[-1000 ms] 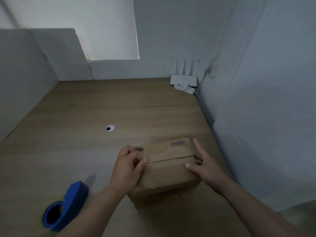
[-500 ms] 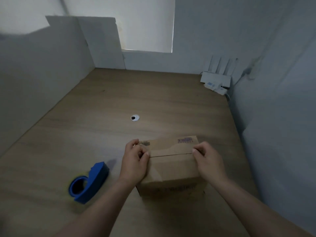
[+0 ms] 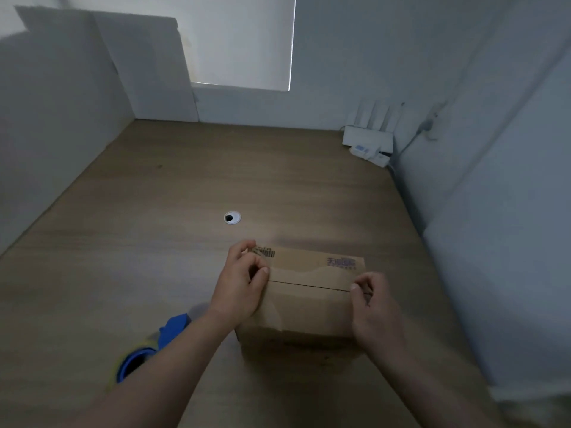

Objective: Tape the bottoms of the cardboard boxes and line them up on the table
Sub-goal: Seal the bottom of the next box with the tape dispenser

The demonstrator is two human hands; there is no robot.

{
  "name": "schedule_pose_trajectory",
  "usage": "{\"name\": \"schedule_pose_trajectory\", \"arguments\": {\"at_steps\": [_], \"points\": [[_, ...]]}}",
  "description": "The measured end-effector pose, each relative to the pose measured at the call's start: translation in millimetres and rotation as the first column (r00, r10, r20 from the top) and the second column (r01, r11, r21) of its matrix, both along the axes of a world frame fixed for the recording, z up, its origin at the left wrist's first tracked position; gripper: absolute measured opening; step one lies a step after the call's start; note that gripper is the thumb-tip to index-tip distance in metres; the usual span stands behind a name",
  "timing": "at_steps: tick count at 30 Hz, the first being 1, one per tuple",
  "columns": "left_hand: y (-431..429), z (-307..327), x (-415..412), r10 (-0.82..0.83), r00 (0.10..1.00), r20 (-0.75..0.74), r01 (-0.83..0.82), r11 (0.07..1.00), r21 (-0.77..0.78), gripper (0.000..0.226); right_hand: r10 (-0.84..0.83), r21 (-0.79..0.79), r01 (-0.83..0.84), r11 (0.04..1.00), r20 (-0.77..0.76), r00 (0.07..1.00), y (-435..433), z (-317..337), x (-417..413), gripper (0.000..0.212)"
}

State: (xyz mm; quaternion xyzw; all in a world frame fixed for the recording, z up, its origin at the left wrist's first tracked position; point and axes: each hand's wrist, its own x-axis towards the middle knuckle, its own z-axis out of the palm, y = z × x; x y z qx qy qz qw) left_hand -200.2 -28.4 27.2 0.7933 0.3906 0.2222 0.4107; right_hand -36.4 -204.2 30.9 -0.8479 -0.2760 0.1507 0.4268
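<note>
Stretching back to the white walls, the wooden surface (image 3: 148,242) is carrying everything in sight. The cardboard box (image 3: 309,307) is standing on it near the front, right of the middle. Its two flaps are facing up and meeting in a thin dark seam. A second ago that seam was gaping wider; now it is lying closed and nearly straight.

The left hand (image 3: 239,288) is resting on the left end of the seam with its grip clamped on the box's edge. Its fingers are curling over the far flap's corner and the thumb is pressing against the forefinger, much as before. The right hand (image 3: 375,307) is holding the right end. A second ago its fingers were lying straight along the box's side; now they are curling in, thumb and forefinger closing together on the edge at the seam. Whether anything thin is lying between either pair of fingertips is too small to tell.

The blue tape dispenser (image 3: 173,330) is lying on the surface left of the box, half hidden behind the left forearm, where earlier it was showing whole. The white router (image 3: 367,140) is sitting in the far right corner, and the round cable hole (image 3: 232,217) is showing beyond the box.
</note>
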Motion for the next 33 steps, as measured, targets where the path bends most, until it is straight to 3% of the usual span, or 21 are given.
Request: {"name": "schedule_pose_trajectory", "arguments": {"at_steps": [6, 12, 16, 20, 24, 28, 31, 33], "points": [[-4.5, -2.2, -1.3, 0.008, 0.999, 0.046, -0.008, 1.000, -0.002, 0.018, 0.002, -0.078, 0.001, 0.997, 0.041, 0.999, 17.4, 0.4, 16.2, 0.014], [-16.2, -10.0, -15.3, -0.024, 0.998, 0.057, 0.025, 0.999, -0.027, 0.017, -0.021, -0.036, 0.022, 0.999, 0.031, 0.999, -3.7, -8.4, -0.2, 0.017], [4.8, -6.5, 1.1, -0.016, 0.999, 0.044, 0.016, 1.000, -0.007, 0.018, 0.034, -0.129, -0.034, 0.991, -0.002, 0.999, 15.9, -0.3, 15.4, 0.015], [19.5, 0.8, 8.6, -0.017, 1.000, -0.017, 0.017, 1.000, -0.008, 0.014, 0.002, -0.109, 0.001, 0.994, 0.020, 1.000, 27.9, 3.3, 17.8, 0.016], [-9.4, -5.3, -16.7, -0.009, 1.000, 0.028, 0.008, 1.000, 0.007, 0.018, 0.017, -0.050, -0.014, 0.999, 0.063, 0.998, 5.7, -6.0, -0.4, 0.020], [1.3, -4.7, -8.5, 0.060, 0.998, 0.031, -0.060, 0.998, -0.011, 0.017, 0.099, -0.081, -0.100, 0.992, -0.019, 0.995, 21.8, -4.4, 17.9, 0.006], [10.8, 0.5, 3.9, 0.088, 0.996, 0.020, -0.087, 0.996, -0.008, 0.009, 0.107, -0.076, -0.122, 0.990, -0.182, 0.977, 39.0, 3.3, 29.3, 0.049], [9.8, -2.6, 3.5, 0.099, 0.995, -0.007, -0.099, 0.995, 0.007, 0.012, 0.120, -0.062, -0.138, 0.989, -0.228, 0.966, 42.3, 4.5, 30.1, 0.059]]}}
